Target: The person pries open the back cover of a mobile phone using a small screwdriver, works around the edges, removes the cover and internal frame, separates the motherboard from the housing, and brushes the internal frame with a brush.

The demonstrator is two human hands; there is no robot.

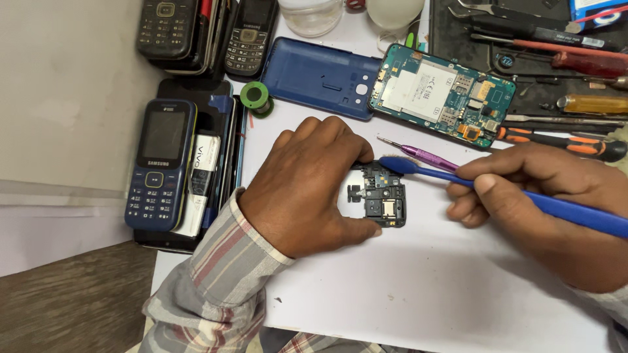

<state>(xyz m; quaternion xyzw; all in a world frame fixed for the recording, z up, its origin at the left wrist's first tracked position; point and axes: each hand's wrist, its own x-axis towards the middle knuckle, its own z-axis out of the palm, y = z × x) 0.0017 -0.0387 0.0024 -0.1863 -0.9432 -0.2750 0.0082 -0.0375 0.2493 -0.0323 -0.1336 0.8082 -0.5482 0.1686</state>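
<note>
My left hand (307, 186) presses down on a small black phone frame part (381, 196) that lies on the white sheet, fingers curled over its left side. My right hand (543, 209) grips a blue plastic pry tool (562, 208) like a pen; its flat tip (396, 165) touches the top edge of the black part. A purple-handled screwdriver (425, 155) lies on the sheet just behind the blue tool.
A green circuit board (441, 95) and a blue phone back cover (320, 77) lie behind my hands. Keypad phones (160, 163) are stacked at the left, with a green solder spool (254, 97) beside them. Screwdrivers and tweezers (556, 59) fill a black tray at the back right.
</note>
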